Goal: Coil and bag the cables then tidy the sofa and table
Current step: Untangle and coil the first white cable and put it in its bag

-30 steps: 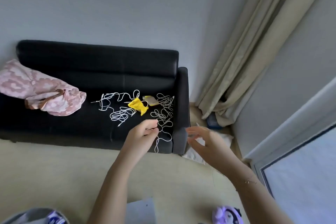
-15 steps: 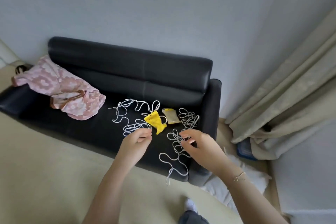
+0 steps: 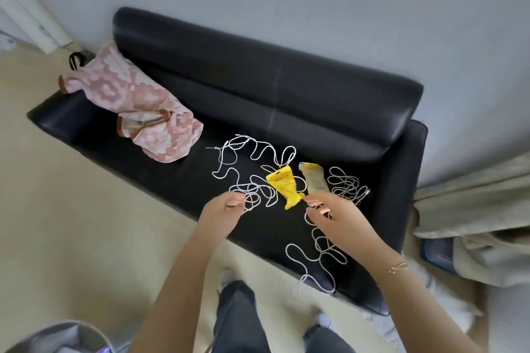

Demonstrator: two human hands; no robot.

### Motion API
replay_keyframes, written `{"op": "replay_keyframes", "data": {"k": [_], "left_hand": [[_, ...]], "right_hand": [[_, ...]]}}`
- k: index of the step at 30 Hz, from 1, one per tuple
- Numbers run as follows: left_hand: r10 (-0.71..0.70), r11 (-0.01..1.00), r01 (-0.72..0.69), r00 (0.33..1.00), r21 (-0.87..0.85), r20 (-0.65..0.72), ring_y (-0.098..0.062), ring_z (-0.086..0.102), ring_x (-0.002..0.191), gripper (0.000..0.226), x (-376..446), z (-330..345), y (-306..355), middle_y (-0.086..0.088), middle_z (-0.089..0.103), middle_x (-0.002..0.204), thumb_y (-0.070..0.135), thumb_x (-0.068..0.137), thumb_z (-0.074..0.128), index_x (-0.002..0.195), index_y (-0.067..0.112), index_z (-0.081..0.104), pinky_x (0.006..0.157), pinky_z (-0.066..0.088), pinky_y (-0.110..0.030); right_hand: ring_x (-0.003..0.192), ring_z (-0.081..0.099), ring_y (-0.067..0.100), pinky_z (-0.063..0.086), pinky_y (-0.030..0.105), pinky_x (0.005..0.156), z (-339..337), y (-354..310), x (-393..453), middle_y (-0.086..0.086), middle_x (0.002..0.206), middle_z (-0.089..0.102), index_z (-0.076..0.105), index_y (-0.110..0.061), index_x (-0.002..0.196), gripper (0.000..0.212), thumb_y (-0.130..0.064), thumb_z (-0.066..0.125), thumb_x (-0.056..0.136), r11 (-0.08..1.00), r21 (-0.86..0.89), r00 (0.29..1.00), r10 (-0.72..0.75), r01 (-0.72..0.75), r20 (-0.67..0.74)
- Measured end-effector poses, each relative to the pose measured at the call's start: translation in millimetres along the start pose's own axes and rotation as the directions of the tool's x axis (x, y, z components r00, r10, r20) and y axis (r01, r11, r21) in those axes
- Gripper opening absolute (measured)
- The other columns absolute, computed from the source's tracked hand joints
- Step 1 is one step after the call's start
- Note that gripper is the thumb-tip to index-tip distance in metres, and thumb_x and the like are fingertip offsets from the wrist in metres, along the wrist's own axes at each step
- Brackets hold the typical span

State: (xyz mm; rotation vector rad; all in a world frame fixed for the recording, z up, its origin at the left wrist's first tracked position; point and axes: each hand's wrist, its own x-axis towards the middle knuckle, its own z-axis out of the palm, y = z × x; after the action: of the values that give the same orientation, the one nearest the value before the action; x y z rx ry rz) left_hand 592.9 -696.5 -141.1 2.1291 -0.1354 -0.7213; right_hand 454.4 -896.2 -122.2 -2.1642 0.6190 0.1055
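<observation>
Several white cables lie loose on the black sofa (image 3: 315,100): a left tangle (image 3: 249,163), a right tangle (image 3: 345,185) and a front cable (image 3: 318,255) trailing over the seat's front edge. Between the tangles lie a yellow bag (image 3: 284,186) and a pale clear bag (image 3: 314,179). My left hand (image 3: 223,209) has its fingers curled at the near loops of the left tangle and seems to pinch them. My right hand (image 3: 335,218) pinches the top end of the front cable just below the yellow bag.
A pink flowered cloth (image 3: 137,103) is heaped on the sofa's left end. Beige curtains (image 3: 473,209) hang at the right above a blue object (image 3: 436,249) on the floor. A grey basket (image 3: 57,338) sits bottom left. My legs (image 3: 238,321) stand before the sofa.
The view has come closer to the sofa and turned left. Both hands moved down onto the seat, the left to the left tangle, the right onto the front cable.
</observation>
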Motion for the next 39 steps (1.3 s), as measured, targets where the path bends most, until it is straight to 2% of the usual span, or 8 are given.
{"op": "replay_keyframes", "data": {"k": [8,12,19,24,30,34,36,39], "left_hand": [[0.01,0.967,-0.082,0.959,0.241,0.283,-0.007,0.063,0.101,0.022,135.6,-52.4,-54.1,0.009,0.068,0.109,0.016,0.093,0.056,0.108,0.025,0.069,0.08,0.043,-0.015],[0.003,0.944,-0.127,0.926,0.304,0.378,-0.006,0.061,0.098,0.024,181.8,-67.7,-78.6,0.01,0.066,0.104,0.015,0.093,0.055,0.111,0.023,0.067,0.084,0.042,-0.019],[-0.058,0.941,-0.096,0.9,0.326,0.433,0.002,0.06,0.095,0.025,242.9,-50.9,-147.4,0.019,0.064,0.097,0.018,0.091,0.053,0.111,0.025,0.066,0.075,0.045,-0.017],[-0.093,0.935,-0.049,0.922,0.351,0.377,0.001,0.059,0.094,0.025,272.5,-14.6,-212.2,0.02,0.063,0.099,0.018,0.09,0.051,0.11,0.029,0.064,0.076,0.046,-0.021],[-0.033,0.932,-0.038,0.981,0.359,0.19,-0.007,0.06,0.089,0.014,314.8,48.5,-288.0,0.01,0.06,0.102,0.018,0.09,0.056,0.102,0.025,0.059,0.077,0.045,-0.027],[-0.082,0.988,0.087,0.995,0.125,-0.048,-0.019,0.065,0.09,0.014,354.6,75.1,-327.3,0.003,0.063,0.099,0.028,0.095,0.056,0.103,0.017,0.054,0.084,0.051,-0.037],[-0.114,0.993,0.113,0.993,-0.022,-0.016,-0.018,0.068,0.081,0.017,372.5,83.4,-333.5,0.0,0.065,0.091,0.031,0.098,0.054,0.103,0.015,0.054,0.082,0.056,-0.039],[-0.027,0.998,0.029,0.999,-0.059,0.035,-0.011,0.064,0.065,0.014,386.6,101.3,-347.6,0.001,0.066,0.081,0.024,0.099,0.053,0.095,0.015,0.063,0.065,0.053,-0.025]], "right_hand": [[0.085,0.058,-0.008,0.042,0.005,0.071,78.6,-17.3,85.8,-0.012,0.098,0.066,0.065,-0.018,0.117,0.025,-0.019,0.056,0.094,0.955,0.164,0.952,0.272,-0.248,-0.142],[0.093,0.062,0.008,0.048,0.024,0.081,123.0,-23.6,118.9,-0.008,0.103,0.066,0.064,-0.019,0.118,0.025,-0.021,0.055,0.095,0.931,0.186,0.929,0.343,-0.315,-0.142],[0.095,0.062,0.009,0.051,0.032,0.089,203.8,2.4,171.5,-0.01,0.106,0.066,0.064,-0.021,0.119,0.027,-0.024,0.055,0.094,0.917,0.124,0.921,0.386,-0.379,-0.042],[0.095,0.061,0.011,0.052,0.036,0.089,248.5,53.3,204.7,-0.008,0.107,0.065,0.064,-0.02,0.119,0.026,-0.022,0.055,0.094,0.907,0.152,0.915,0.402,-0.393,-0.037],[0.085,0.06,0.006,0.05,0.024,0.077,314.9,137.7,236.4,-0.008,0.1,0.065,0.064,-0.02,0.115,0.023,-0.018,0.055,0.094,0.934,0.122,0.931,0.348,-0.336,-0.107],[0.075,0.063,0.013,0.054,0.033,0.076,361.3,186.0,263.7,-0.01,0.088,0.063,0.056,-0.02,0.127,0.033,-0.02,0.056,0.094,0.956,0.144,0.944,0.277,-0.254,-0.179],[0.067,0.064,0.015,0.055,0.035,0.073,377.3,203.3,280.5,-0.008,0.083,0.062,0.051,-0.02,0.132,0.037,-0.023,0.056,0.095,0.967,0.136,0.944,0.243,-0.217,-0.224],[0.062,0.061,0.017,0.055,0.038,0.067,397.7,227.4,301.4,-0.001,0.077,0.062,0.051,-0.016,0.131,0.039,-0.031,0.057,0.096,0.987,0.08,0.94,0.16,-0.142,-0.302]]}}
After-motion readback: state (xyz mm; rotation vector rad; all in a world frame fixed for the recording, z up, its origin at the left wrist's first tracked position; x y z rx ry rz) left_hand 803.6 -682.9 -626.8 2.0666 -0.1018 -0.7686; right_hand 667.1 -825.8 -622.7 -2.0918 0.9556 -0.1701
